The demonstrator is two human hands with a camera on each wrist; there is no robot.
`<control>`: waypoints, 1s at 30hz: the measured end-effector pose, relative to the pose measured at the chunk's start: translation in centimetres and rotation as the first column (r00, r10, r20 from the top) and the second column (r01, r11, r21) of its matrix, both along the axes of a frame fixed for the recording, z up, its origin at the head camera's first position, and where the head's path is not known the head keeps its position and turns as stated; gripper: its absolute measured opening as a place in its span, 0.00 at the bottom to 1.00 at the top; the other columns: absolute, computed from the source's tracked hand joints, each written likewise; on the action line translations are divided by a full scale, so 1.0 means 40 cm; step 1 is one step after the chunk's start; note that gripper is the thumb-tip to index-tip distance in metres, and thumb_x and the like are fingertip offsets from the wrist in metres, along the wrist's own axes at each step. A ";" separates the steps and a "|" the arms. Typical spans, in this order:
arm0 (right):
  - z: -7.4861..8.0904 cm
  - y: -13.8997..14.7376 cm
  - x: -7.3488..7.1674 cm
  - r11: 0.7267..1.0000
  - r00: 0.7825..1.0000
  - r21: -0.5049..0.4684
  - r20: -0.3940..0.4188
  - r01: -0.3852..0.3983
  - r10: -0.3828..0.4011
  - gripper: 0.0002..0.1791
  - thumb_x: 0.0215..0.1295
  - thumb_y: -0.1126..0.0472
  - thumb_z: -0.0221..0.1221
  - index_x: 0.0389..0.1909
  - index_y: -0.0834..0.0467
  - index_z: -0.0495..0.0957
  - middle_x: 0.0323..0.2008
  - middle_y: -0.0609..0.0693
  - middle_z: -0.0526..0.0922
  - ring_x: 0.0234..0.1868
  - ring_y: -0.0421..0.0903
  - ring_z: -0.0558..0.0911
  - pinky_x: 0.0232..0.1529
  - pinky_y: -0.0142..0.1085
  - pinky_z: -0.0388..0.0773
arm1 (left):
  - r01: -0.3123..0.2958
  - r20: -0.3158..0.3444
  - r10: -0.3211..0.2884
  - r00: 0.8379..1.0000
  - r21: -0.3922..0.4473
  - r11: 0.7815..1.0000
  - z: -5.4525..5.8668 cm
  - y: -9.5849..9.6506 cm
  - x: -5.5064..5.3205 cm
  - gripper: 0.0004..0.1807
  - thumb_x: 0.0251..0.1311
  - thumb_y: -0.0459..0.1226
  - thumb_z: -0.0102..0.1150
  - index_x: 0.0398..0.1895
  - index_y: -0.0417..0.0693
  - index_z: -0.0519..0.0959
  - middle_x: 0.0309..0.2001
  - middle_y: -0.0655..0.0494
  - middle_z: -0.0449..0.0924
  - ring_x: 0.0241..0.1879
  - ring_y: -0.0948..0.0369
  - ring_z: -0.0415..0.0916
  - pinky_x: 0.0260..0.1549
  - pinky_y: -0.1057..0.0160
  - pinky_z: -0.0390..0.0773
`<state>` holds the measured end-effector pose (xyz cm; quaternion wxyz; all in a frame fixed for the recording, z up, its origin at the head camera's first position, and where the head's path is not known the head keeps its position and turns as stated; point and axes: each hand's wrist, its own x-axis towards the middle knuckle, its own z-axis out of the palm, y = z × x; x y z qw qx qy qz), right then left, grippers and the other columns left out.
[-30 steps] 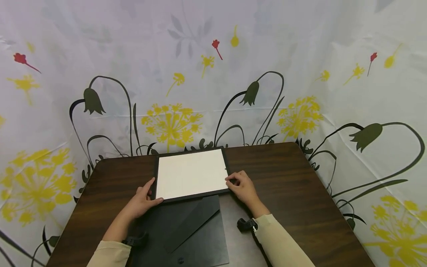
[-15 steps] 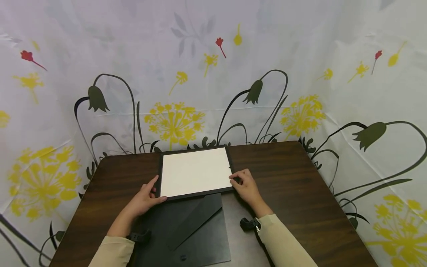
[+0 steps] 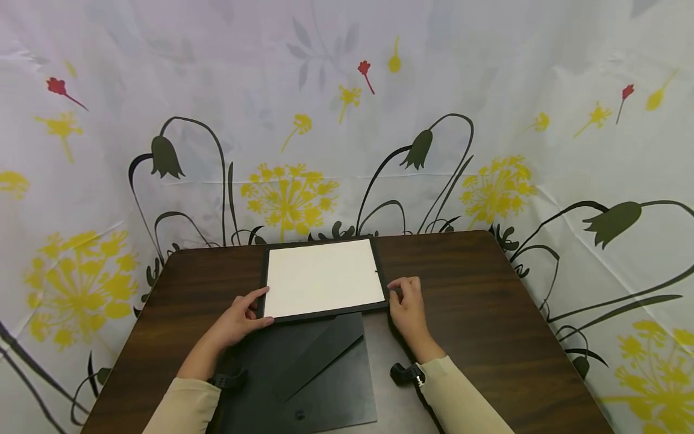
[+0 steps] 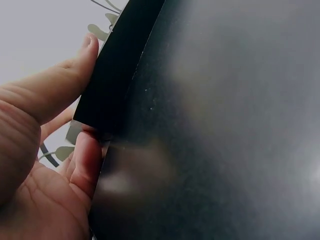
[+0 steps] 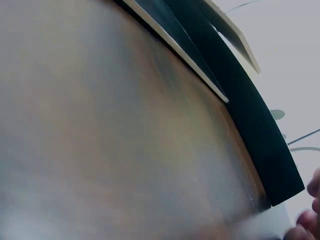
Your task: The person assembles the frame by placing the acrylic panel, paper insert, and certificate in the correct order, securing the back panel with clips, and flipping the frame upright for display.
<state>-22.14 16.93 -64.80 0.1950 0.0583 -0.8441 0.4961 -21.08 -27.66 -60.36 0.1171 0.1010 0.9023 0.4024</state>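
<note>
A black picture frame [image 3: 325,313] lies near the far edge of the table, with a cream board [image 3: 325,277] inside it. My left hand [image 3: 234,322] grips the near left corner, thumb along the front bar and index finger on the left bar. In the left wrist view, the thumb [image 4: 75,72] and a fingertip lie against the dark frame corner. My right hand [image 3: 408,307] is beside the near right corner, fingers bent. The right wrist view shows its fingertips [image 5: 305,222] just apart from the frame's end [image 5: 285,185].
A black backing panel [image 3: 336,404] with a stand leg [image 3: 325,355] lies in front of the frame. A shiny grey surface [image 3: 382,374] shows right of it. The brown wooden table [image 3: 488,313] extends to both sides. A flower-print curtain [image 3: 347,120] hangs behind.
My right hand has moved from the cream board's right edge to just outside the frame's right side. The left hand keeps its grip. The head view has shifted slightly.
</note>
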 end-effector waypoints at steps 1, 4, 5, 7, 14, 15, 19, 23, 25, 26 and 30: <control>0.000 -0.003 0.007 1.000 1.000 0.004 -0.023 0.012 -0.012 0.09 0.73 0.71 0.61 0.42 0.54 0.84 0.44 0.50 0.73 0.34 0.41 0.73 0.36 0.33 0.74 | 0.002 0.000 -0.002 1.000 0.002 1.000 0.000 -0.003 0.002 0.50 0.69 0.49 0.75 0.87 0.47 0.60 0.57 0.39 0.64 0.45 0.53 0.65 0.42 0.58 0.71; 0.005 -0.010 0.025 1.000 0.996 0.018 -0.087 -0.014 0.015 0.11 0.68 0.73 0.61 0.36 0.52 0.84 0.37 0.47 0.76 0.31 0.40 0.73 0.34 0.32 0.73 | -0.015 0.008 0.014 1.000 0.011 1.000 0.001 -0.007 0.006 0.50 0.68 0.49 0.76 0.87 0.49 0.60 0.57 0.39 0.64 0.46 0.53 0.65 0.43 0.58 0.71; 0.006 -0.013 0.029 0.999 0.994 0.022 -0.105 -0.037 0.039 0.13 0.67 0.74 0.61 0.35 0.52 0.84 0.34 0.45 0.76 0.31 0.39 0.73 0.33 0.32 0.72 | -0.018 0.009 0.018 1.000 0.012 1.000 0.002 -0.008 0.007 0.51 0.68 0.49 0.76 0.87 0.49 0.59 0.58 0.39 0.64 0.46 0.53 0.65 0.43 0.57 0.71; 0.009 -0.017 0.037 0.996 0.987 0.010 -0.134 -0.085 0.086 0.15 0.65 0.75 0.61 0.33 0.50 0.85 0.33 0.44 0.78 0.31 0.39 0.74 0.33 0.31 0.72 | -0.022 0.011 0.022 1.000 0.010 1.000 0.003 -0.009 0.006 0.52 0.67 0.50 0.77 0.88 0.50 0.59 0.57 0.39 0.64 0.46 0.53 0.65 0.43 0.56 0.71; 0.006 -0.022 0.082 0.973 0.976 -0.101 0.041 -0.209 0.214 0.14 0.72 0.72 0.61 0.33 0.51 0.88 0.31 0.47 0.87 0.33 0.40 0.83 0.36 0.31 0.78 | -0.033 0.027 0.033 0.999 0.005 0.999 -0.005 0.001 0.005 0.56 0.63 0.53 0.80 0.88 0.52 0.58 0.56 0.41 0.63 0.47 0.53 0.67 0.44 0.56 0.71; 0.006 -0.023 0.088 0.970 0.968 -0.086 0.089 -0.226 0.234 0.13 0.74 0.69 0.62 0.34 0.49 0.88 0.32 0.45 0.88 0.33 0.39 0.83 0.36 0.31 0.78 | -0.037 0.028 0.037 0.999 0.003 0.999 -0.007 0.002 0.006 0.56 0.63 0.53 0.80 0.88 0.53 0.58 0.57 0.41 0.64 0.47 0.53 0.68 0.45 0.56 0.71; 0.016 -0.027 0.108 0.955 0.929 0.013 0.234 -0.297 0.286 0.02 0.77 0.53 0.68 0.43 0.44 0.89 0.37 0.41 0.87 0.34 0.37 0.81 0.36 0.32 0.78 | -0.045 0.039 0.045 0.998 0.005 0.999 -0.009 0.004 0.004 0.57 0.63 0.54 0.79 0.89 0.54 0.57 0.58 0.40 0.63 0.47 0.52 0.68 0.44 0.56 0.71; 0.037 -0.034 0.121 0.918 0.904 0.120 0.266 -0.377 0.336 0.18 0.68 0.46 0.75 0.54 0.48 0.88 0.39 0.42 0.83 0.34 0.38 0.79 0.36 0.32 0.78 | -0.040 0.049 0.040 0.998 0.004 0.999 -0.010 0.004 0.003 0.57 0.64 0.56 0.78 0.90 0.55 0.55 0.58 0.40 0.62 0.45 0.52 0.67 0.43 0.56 0.70; 0.048 -0.038 0.122 0.890 0.893 0.185 0.265 -0.418 0.364 0.26 0.63 0.46 0.79 0.58 0.51 0.87 0.41 0.43 0.82 0.37 0.38 0.78 0.39 0.32 0.77 | -0.040 0.053 0.040 0.998 0.005 0.999 -0.009 0.004 0.002 0.58 0.64 0.56 0.78 0.90 0.55 0.55 0.57 0.40 0.62 0.43 0.53 0.67 0.41 0.58 0.71; 0.054 -0.040 0.123 0.874 0.889 0.220 0.265 -0.433 0.373 0.29 0.60 0.45 0.81 0.59 0.52 0.86 0.42 0.43 0.81 0.38 0.38 0.77 0.41 0.32 0.76 | -0.042 0.056 0.041 0.998 0.008 0.999 -0.008 0.004 0.001 0.58 0.64 0.56 0.78 0.90 0.55 0.55 0.57 0.40 0.62 0.42 0.53 0.67 0.40 0.58 0.71; 0.065 -0.049 0.122 0.833 0.877 0.301 0.287 -0.465 0.386 0.40 0.51 0.44 0.85 0.63 0.54 0.84 0.44 0.44 0.79 0.41 0.40 0.76 0.45 0.34 0.74 | -0.045 0.081 0.043 0.996 0.023 0.999 -0.003 0.002 0.001 0.58 0.64 0.55 0.78 0.90 0.55 0.54 0.58 0.39 0.61 0.37 0.54 0.68 0.35 0.60 0.72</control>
